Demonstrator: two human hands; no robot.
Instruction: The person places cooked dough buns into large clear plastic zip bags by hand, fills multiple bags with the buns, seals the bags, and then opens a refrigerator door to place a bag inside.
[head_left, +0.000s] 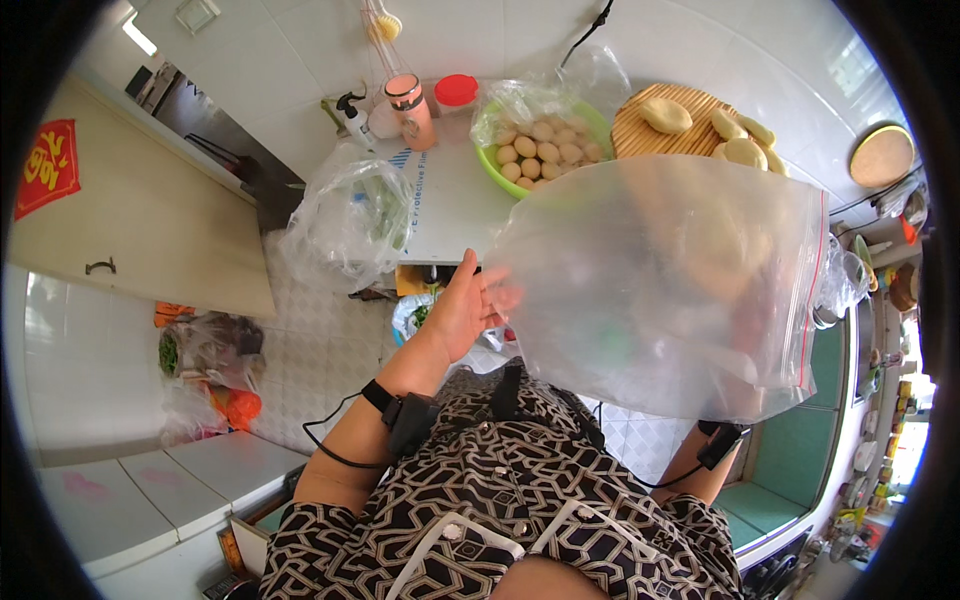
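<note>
A large, cloudy zip-top plastic bag (630, 285) spreads before me, its red-lined zip edge at the right. At its left end my left hand (469, 307) has its thumb raised and its fingers apart. Those fingertips show faintly through the plastic; whether they touch it is unclear. My right forearm (694, 465) runs up to the bag's lower right, where the plastic blurs my right hand. Its grip cannot be made out. Pale flat buns (665, 116) rest on a round slatted board (630, 135) behind the bag; blurred tan shapes show through the plastic below them.
A green bowl (491, 166) holds several eggs (549, 152) under clear plastic. Left of it stand a pink tumbler (412, 116), a red-lidded jar (456, 90) and a pump bottle (356, 124). A clear bag of greens (352, 217) overhangs the counter's left end. Bagged goods (217, 352) lie on the floor.
</note>
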